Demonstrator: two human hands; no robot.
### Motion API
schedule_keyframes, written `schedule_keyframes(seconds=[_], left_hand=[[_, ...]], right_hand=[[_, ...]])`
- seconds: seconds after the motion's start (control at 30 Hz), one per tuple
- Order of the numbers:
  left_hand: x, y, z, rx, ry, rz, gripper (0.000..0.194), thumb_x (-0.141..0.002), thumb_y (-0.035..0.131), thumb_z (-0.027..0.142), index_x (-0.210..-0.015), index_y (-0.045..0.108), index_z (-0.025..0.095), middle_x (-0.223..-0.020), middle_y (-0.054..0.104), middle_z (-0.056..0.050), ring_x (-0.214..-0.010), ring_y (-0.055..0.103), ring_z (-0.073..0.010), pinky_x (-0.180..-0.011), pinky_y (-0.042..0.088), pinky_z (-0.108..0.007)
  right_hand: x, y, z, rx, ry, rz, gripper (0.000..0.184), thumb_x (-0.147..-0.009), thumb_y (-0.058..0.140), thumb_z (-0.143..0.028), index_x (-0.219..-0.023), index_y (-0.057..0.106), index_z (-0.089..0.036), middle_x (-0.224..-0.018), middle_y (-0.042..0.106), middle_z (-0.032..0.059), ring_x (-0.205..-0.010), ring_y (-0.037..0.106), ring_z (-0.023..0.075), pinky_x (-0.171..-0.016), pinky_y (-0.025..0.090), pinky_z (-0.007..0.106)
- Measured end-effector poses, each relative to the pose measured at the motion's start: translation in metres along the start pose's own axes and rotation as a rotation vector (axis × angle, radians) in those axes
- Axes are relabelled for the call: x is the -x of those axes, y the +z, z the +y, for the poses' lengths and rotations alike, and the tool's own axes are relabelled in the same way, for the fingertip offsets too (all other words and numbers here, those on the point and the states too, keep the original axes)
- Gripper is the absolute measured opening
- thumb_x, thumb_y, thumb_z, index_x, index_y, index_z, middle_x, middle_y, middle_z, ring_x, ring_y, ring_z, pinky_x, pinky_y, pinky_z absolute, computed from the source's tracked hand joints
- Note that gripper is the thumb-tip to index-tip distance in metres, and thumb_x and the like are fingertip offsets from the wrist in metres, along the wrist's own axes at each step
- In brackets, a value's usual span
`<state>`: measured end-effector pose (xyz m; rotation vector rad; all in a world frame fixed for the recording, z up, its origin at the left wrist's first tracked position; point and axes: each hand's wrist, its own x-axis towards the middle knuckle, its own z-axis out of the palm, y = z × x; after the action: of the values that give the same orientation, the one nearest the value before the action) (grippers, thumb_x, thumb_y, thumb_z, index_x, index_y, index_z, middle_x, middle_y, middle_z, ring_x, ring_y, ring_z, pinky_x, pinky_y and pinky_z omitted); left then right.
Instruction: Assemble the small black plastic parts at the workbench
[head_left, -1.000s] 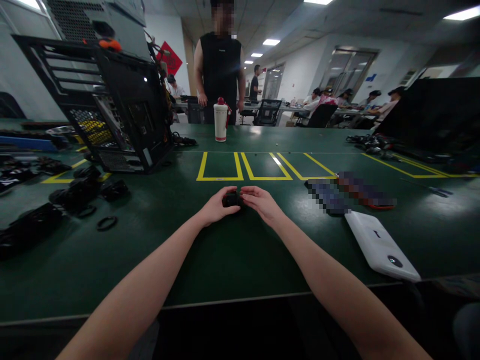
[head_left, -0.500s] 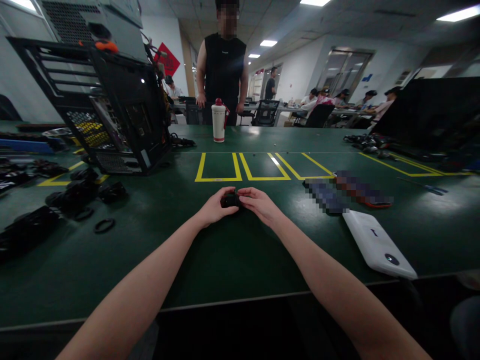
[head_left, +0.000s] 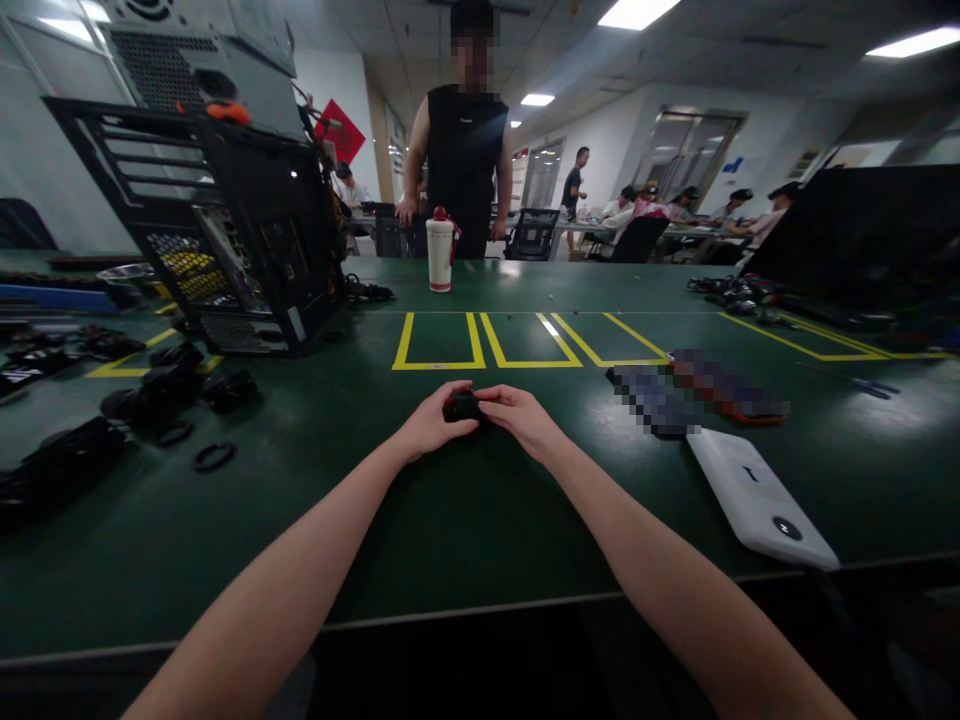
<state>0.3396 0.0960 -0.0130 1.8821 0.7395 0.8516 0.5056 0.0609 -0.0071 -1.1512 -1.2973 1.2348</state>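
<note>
Between my hands, over the green table (head_left: 480,540), is a small dark black part (head_left: 463,406); its exact kind is too dark and too covered by fingers to make out. My left hand (head_left: 433,424) curls round it from the left, thumb below and fingers above. From the right, my right hand (head_left: 517,415) has its fingertips closed against the part's right side. Off to the left lie a black ring (head_left: 214,457) and several black camera-like parts (head_left: 231,391), apart from both hands.
An open black computer case (head_left: 255,250) stands at the left. A white cup with a red lid (head_left: 440,255) is beyond yellow tape outlines (head_left: 439,366). At the right lie a white power bank-like device (head_left: 761,500), two blurred-out phone-shaped items and a screwdriver-like tool (head_left: 874,388). A person (head_left: 466,165) stands opposite.
The view has tilted slightly upward, so the table contents sit a little lower. Both hands keep nearly the same hold on the black part. A person in the background has stepped right.
</note>
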Motion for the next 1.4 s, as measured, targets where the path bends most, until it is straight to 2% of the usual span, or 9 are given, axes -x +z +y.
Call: schedule_keyframes(seconds=[0.13, 0.23, 0.53, 0.67, 0.77, 0.9, 1.07, 1.27, 1.4], left_hand=[[0.001, 0.000, 0.002, -0.002, -0.006, 0.002, 0.058, -0.064, 0.062, 0.024, -0.117, 0.038, 0.022, -0.120, 0.044, -0.008, -0.111, 0.042, -0.0218, -0.096, 0.031, -0.041], [0.001, -0.001, 0.002, 0.008, -0.010, -0.005, 0.057, -0.065, 0.062, 0.024, -0.117, 0.038, 0.022, -0.120, 0.044, -0.008, -0.112, 0.041, -0.0219, -0.096, 0.031, -0.042], [0.000, -0.001, 0.001, 0.028, -0.014, -0.005, 0.058, -0.064, 0.063, 0.022, -0.117, 0.039, 0.023, -0.120, 0.044, -0.008, -0.110, 0.043, -0.0223, -0.095, 0.032, -0.043], [-0.001, 0.001, -0.001, 0.027, 0.023, 0.001, 0.057, -0.064, 0.062, 0.022, -0.116, 0.039, 0.022, -0.119, 0.045, -0.008, -0.110, 0.042, -0.0214, -0.096, 0.031, -0.042], [0.000, 0.000, 0.000, 0.024, 0.017, -0.001, 0.057, -0.064, 0.062, 0.022, -0.116, 0.040, 0.022, -0.119, 0.044, -0.008, -0.111, 0.042, -0.0215, -0.096, 0.031, -0.042], [0.000, -0.001, 0.001, 0.017, -0.017, 0.004, 0.057, -0.064, 0.062, 0.023, -0.117, 0.039, 0.023, -0.120, 0.044, -0.008, -0.111, 0.042, -0.0228, -0.095, 0.031, -0.044], [0.000, -0.001, 0.001, 0.005, -0.002, -0.001, 0.058, -0.064, 0.062, 0.023, -0.117, 0.039, 0.023, -0.122, 0.043, -0.008, -0.112, 0.041, -0.0223, -0.095, 0.031, -0.043], [0.000, -0.001, 0.000, -0.001, -0.011, -0.003, 0.059, -0.064, 0.063, 0.025, -0.117, 0.038, 0.023, -0.120, 0.044, -0.008, -0.109, 0.043, -0.0221, -0.095, 0.031, -0.043], [0.000, -0.001, -0.001, 0.013, 0.003, -0.003, 0.058, -0.064, 0.063, 0.025, -0.117, 0.039, 0.022, -0.120, 0.044, -0.008, -0.110, 0.042, -0.0220, -0.095, 0.031, -0.043]], right_hand=[[-0.002, 0.002, 0.000, -0.027, -0.035, 0.033, 0.029, -0.062, 0.062, -0.017, -0.091, 0.057, -0.016, -0.093, 0.059, 0.0040, -0.090, 0.054, 0.0136, -0.086, 0.039, 0.033], [-0.003, 0.002, 0.001, -0.043, 0.011, 0.035, 0.038, -0.060, 0.063, -0.015, -0.097, 0.055, -0.017, -0.097, 0.058, 0.0047, -0.094, 0.053, 0.0141, -0.089, 0.037, 0.033], [0.001, 0.004, -0.004, -0.038, 0.020, 0.022, 0.020, -0.066, 0.058, -0.026, -0.084, 0.057, -0.017, -0.094, 0.058, 0.0039, -0.088, 0.054, 0.0146, -0.083, 0.040, 0.034], [-0.002, 0.006, -0.001, -0.039, -0.043, 0.049, 0.031, -0.062, 0.061, -0.017, -0.092, 0.055, -0.017, -0.096, 0.057, 0.0034, -0.090, 0.053, 0.0133, -0.085, 0.039, 0.032], [-0.005, 0.005, 0.003, 0.007, 0.008, 0.068, 0.040, -0.062, 0.062, -0.019, -0.101, 0.053, -0.018, -0.099, 0.056, 0.0052, -0.094, 0.052, 0.0148, -0.087, 0.037, 0.034], [-0.002, 0.002, -0.001, 0.100, 0.093, -0.016, 0.034, -0.066, 0.058, -0.024, -0.100, 0.055, -0.018, -0.100, 0.058, 0.0059, -0.090, 0.053, 0.0169, -0.084, 0.038, 0.038], [0.002, 0.000, -0.007, 0.056, 0.001, -0.047, 0.036, -0.056, 0.062, -0.008, -0.090, 0.054, -0.018, -0.093, 0.058, 0.0025, -0.088, 0.053, 0.0140, -0.082, 0.040, 0.034], [-0.005, -0.001, 0.003, 0.012, 0.020, 0.031, 0.026, -0.066, 0.058, -0.025, -0.090, 0.053, -0.016, -0.091, 0.056, 0.0037, -0.085, 0.053, 0.0130, -0.083, 0.039, 0.034], [-0.005, 0.000, 0.002, -0.027, -0.012, 0.016, 0.031, -0.063, 0.061, -0.018, -0.092, 0.052, -0.017, -0.096, 0.055, 0.0038, -0.090, 0.052, 0.0126, -0.086, 0.038, 0.033]])
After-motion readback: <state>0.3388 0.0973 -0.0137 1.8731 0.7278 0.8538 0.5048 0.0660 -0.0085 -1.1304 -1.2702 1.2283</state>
